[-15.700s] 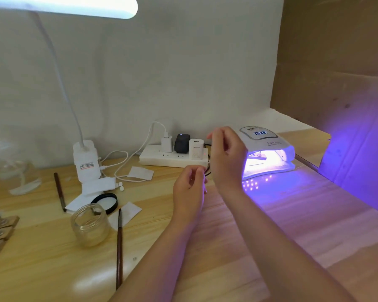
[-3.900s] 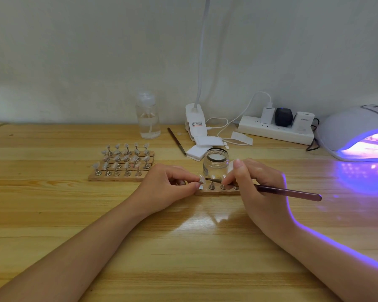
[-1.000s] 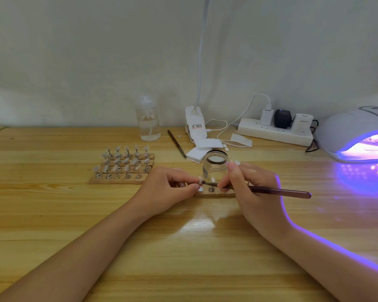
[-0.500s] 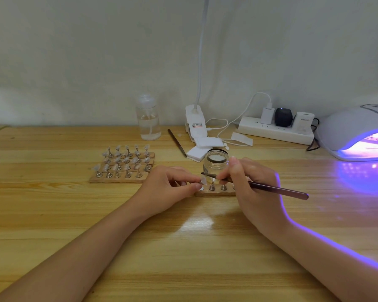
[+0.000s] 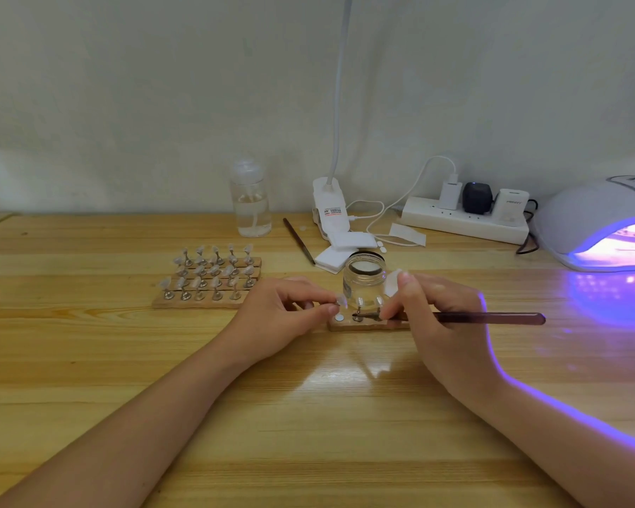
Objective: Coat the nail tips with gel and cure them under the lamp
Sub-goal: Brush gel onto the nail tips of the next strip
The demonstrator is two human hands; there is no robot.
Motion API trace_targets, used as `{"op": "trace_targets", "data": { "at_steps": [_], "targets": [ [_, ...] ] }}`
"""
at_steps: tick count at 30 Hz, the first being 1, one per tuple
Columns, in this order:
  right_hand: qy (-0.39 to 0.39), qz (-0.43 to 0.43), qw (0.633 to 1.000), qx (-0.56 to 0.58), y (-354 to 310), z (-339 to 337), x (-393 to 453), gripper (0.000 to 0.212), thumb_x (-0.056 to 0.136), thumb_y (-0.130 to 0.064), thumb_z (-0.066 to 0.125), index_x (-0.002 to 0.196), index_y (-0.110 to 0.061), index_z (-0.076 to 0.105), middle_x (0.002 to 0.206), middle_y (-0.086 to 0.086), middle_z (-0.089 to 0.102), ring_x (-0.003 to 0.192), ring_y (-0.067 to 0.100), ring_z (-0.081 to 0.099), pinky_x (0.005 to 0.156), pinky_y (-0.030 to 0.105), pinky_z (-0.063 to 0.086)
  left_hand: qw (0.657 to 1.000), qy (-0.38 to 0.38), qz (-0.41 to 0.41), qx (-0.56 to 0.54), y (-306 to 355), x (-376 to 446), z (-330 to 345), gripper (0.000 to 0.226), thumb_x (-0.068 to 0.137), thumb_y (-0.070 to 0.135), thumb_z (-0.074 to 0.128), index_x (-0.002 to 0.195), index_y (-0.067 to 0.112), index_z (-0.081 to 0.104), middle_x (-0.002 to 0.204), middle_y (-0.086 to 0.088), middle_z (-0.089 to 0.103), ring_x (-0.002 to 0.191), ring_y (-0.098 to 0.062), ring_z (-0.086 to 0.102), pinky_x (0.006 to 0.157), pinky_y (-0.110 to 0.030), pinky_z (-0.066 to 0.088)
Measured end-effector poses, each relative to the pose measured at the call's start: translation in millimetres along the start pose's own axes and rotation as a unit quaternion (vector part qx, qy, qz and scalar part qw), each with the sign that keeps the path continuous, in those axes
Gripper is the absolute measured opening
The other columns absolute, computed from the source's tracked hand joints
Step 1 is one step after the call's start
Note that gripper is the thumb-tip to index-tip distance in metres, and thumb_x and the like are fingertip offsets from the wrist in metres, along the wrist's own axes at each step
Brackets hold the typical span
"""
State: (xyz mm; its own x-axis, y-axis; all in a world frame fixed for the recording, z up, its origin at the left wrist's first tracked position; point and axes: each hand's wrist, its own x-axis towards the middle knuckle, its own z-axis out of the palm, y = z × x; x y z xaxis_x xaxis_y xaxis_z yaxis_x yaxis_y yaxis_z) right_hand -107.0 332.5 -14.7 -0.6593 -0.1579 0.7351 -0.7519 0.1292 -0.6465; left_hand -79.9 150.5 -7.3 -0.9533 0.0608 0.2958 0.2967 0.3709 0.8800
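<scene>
1. Head view, risks first: I have one nail tip (image 5: 341, 299) lifted off the small wooden strip (image 5: 367, 325), so the round metal seat (image 5: 340, 317) at the strip's left end sits bare. The pinch is small and the tip is slick — I judge it could twist or drop if I press the brush (image 5: 451, 317) too hard against it.

2. Same view: the open gel jar (image 5: 364, 278) stands just behind the strip, close to both sets of knuckles. A careless reach could knock it over, or I could drag wet gel across the tips still standing on the strip.

3. Same view: the curing lamp (image 5: 598, 223) glows violet at the far right, with what looks like a strip already inside. Its light spills over the table (image 5: 308, 416), and gel left on the bristles may thicken if I dawdle.

4. Hands: my left hand (image 5: 283, 317) has thumb and forefinger closed on the lifted nail tip, other fingers curled under. My right hand (image 5: 433, 317) grips the brush like a pen, bristle end pointing left, low over the strip — whether it touches a tip I cannot tell.

5. Elsewhere in this view: the larger wooden rack (image 5: 208, 278) of tips waits to the left, well apart from my hands.
</scene>
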Motion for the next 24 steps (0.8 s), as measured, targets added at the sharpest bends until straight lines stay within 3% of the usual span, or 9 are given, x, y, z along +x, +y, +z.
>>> {"op": "trace_targets", "data": {
  "at_steps": [5,10,15,24],
  "targets": [
    [0.028,0.023,0.999,0.022,-2.5,0.2,0.9,0.036,0.086,-0.032,0.043,0.056,-0.022,0.060,0.051,-0.007,0.058,0.050,0.001,0.056,0.057,0.009,0.039,1.000,0.008,-0.011,-0.027,-0.5,0.1,-1.4,0.014,0.071,0.011,0.073,0.076,0.023,0.075,0.076,0.014,0.064,0.068,-0.004,0.049,0.055,-0.015,0.038],
    [0.031,0.040,0.998,0.039,-2.7,1.5,0.9,0.035,0.086,-0.034,0.042,0.058,-0.023,0.061,0.054,-0.005,0.060,0.055,0.007,0.058,0.059,0.015,0.043,0.999,0.027,-0.007,-0.029,1.4,-0.4,1.1,0.013,0.061,0.029,0.073,0.073,0.024,0.075,0.083,0.010,0.069,0.073,-0.001,0.059,0.056,-0.019,0.040],
    [0.025,0.026,0.999,0.018,-2.5,5.1,0.9,0.034,0.088,-0.032,0.042,0.061,-0.026,0.061,0.056,-0.007,0.061,0.059,0.005,0.059,0.062,0.015,0.043,0.999,0.027,-0.026,-0.016,2.5,0.0,2.2,0.012,0.069,0.010,0.075,0.071,0.022,0.072,0.074,0.006,0.072,0.069,-0.002,0.063,0.066,-0.030,0.046],
    [0.007,0.018,1.000,-0.001,-2.1,9.6,1.0,0.033,0.089,-0.030,0.041,0.064,-0.026,0.062,0.059,-0.011,0.061,0.061,0.000,0.059,0.064,0.010,0.041,0.999,0.023,-0.027,-0.007,4.1,0.3,2.6,0.018,0.072,0.006,0.074,0.069,0.024,0.070,0.066,0.014,0.069,0.058,0.007,0.058,0.055,-0.008,0.043]
  ]
}}
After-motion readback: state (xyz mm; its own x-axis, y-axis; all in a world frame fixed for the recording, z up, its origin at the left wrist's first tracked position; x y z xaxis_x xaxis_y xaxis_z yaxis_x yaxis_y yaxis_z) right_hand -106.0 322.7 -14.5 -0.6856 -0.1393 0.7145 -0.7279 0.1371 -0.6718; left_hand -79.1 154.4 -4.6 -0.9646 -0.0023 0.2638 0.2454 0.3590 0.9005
